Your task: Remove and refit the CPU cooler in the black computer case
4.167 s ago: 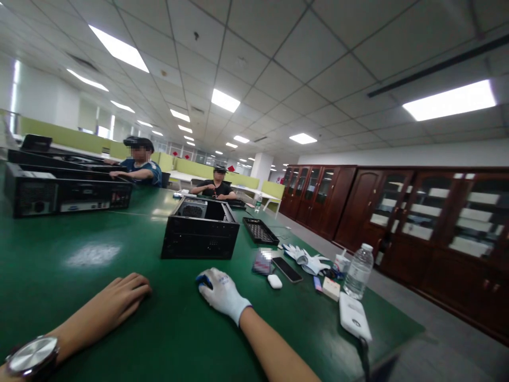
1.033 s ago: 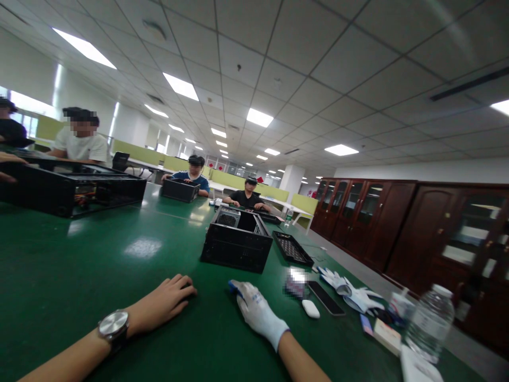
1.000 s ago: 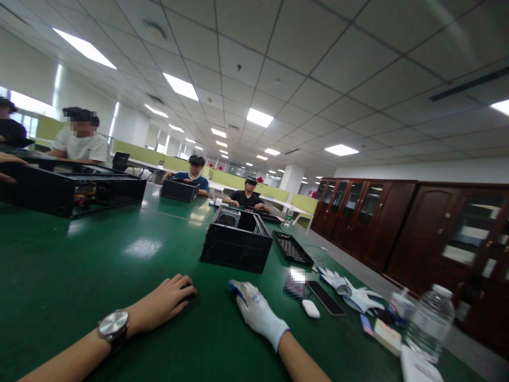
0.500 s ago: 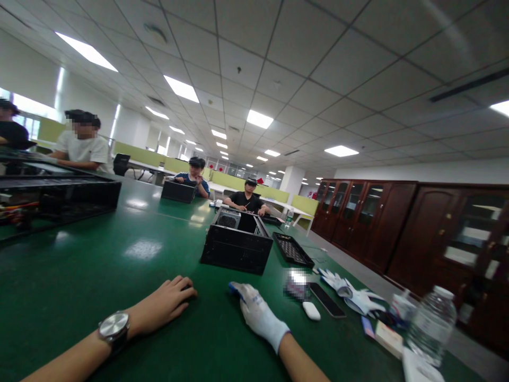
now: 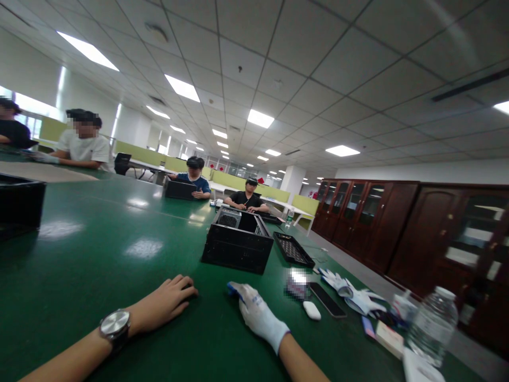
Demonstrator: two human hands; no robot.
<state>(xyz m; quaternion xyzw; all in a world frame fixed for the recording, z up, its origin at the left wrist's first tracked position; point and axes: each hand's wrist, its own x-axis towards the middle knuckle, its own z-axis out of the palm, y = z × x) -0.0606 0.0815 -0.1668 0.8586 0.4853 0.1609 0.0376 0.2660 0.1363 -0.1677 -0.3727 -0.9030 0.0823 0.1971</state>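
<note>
My left hand [image 5: 169, 301], bare and with a watch [image 5: 115, 324] on its wrist, lies on the green table [image 5: 95, 286] with its fingers somewhat apart and nothing in it. Across from it, my right hand [image 5: 254, 306] wears a white glove with blue fingertips and rests on the table. Its fingers are bent and partly hidden, so what they hold, if anything, cannot be made out. Beyond both hands stands a black computer case [image 5: 237, 248], open on top, touched by neither hand.
Right of my right hand lie a white case [image 5: 311, 311], a phone [image 5: 328, 300], white gloves [image 5: 352, 293], small boxes and a plastic bottle [image 5: 432, 326]. A black panel [image 5: 293, 249] lies behind them. Several people sit farther off; another black case [image 5: 19, 207] is at the left edge.
The large black case at the left has shifted left, mostly out of view, uncovering a brown sheet. The person in blue has lowered a hand beside their case. My hands have stayed in place.
</note>
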